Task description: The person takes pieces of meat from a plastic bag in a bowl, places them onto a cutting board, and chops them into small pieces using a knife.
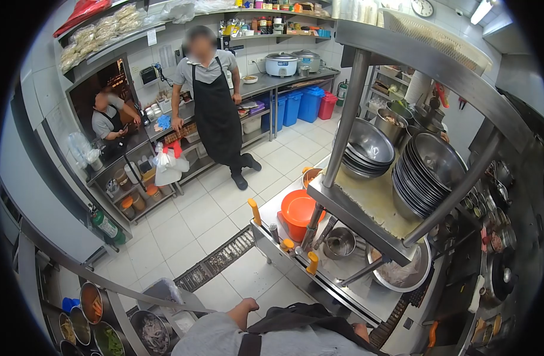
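My left hand [246, 306] shows at the bottom centre, past a grey sleeve and beside my black apron [301, 318]. Its fingers are not distinct, and I cannot make out anything in it. Only a small patch of my right hand [361, 331] appears at the apron's right edge; its fingers are hidden. Nearest to the right one is the steel worktable, which bears a large metal bowl [423, 274] with pale contents, a steel pot [339, 242] and an orange basin [300, 207]. Left of my body, a pot of sliced onion-like pieces [150, 332] stands among several food containers.
A person in a black apron [215, 113] leans on the back counter [257, 89]; another person [109, 115] is beyond an opening. Stacked metal bowls [426, 169] fill the raised shelf [367, 216]. A floor drain grate [215, 258] crosses the tiles. Orange-tipped handles [312, 263] stick up along the worktable's edge.
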A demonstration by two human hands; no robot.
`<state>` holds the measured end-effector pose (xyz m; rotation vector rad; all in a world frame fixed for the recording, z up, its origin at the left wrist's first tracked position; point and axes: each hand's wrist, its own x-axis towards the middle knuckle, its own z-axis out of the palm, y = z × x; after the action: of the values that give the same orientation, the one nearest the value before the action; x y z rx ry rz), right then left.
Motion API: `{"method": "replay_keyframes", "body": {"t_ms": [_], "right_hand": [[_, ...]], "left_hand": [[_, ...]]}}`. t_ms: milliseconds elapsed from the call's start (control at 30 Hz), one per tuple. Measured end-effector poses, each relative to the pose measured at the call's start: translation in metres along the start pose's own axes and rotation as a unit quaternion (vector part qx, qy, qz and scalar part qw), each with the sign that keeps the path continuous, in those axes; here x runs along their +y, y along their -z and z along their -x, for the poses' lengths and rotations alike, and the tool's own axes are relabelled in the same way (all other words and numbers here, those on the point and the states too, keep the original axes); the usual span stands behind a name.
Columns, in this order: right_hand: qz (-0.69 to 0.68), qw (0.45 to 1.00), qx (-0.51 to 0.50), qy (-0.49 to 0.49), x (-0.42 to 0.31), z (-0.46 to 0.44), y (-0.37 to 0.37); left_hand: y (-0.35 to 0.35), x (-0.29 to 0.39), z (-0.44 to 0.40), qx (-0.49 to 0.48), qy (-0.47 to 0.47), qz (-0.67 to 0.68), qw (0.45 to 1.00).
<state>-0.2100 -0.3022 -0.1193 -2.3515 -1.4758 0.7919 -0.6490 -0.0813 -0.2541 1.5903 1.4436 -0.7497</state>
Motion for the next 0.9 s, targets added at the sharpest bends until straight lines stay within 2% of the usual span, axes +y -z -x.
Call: {"method": "replay_keyframes", "body": {"t_ms": [133, 233, 300, 500, 900], "right_hand": [[0.011, 1.0, 0.001, -0.026, 0.011, 0.002, -0.009], [0.007, 1.0, 0.003, -0.003, 0.004, 0.003, -0.004], [-0.028, 0.998, -0.03, -0.048, -0.006, 0.002, 0.003], [0.017, 1.0, 0.014, 0.006, 0.007, -0.013, -0.013], [0.03, 0.999, -0.001, -0.013, 0.011, -0.017, -0.005]], "left_hand": [[0.004, -0.001, -0.002, 0.001, -0.003, -0.022, 1.0], [0.006, -0.005, -0.004, -0.006, -0.016, -0.053, 0.998], [0.006, -0.009, -0.001, 0.005, -0.004, -0.033, 0.999], [0.009, -0.01, 0.007, 0.005, 0.013, -0.01, 1.0], [0.009, -0.007, 0.007, -0.007, 0.001, -0.026, 1.0]]}}
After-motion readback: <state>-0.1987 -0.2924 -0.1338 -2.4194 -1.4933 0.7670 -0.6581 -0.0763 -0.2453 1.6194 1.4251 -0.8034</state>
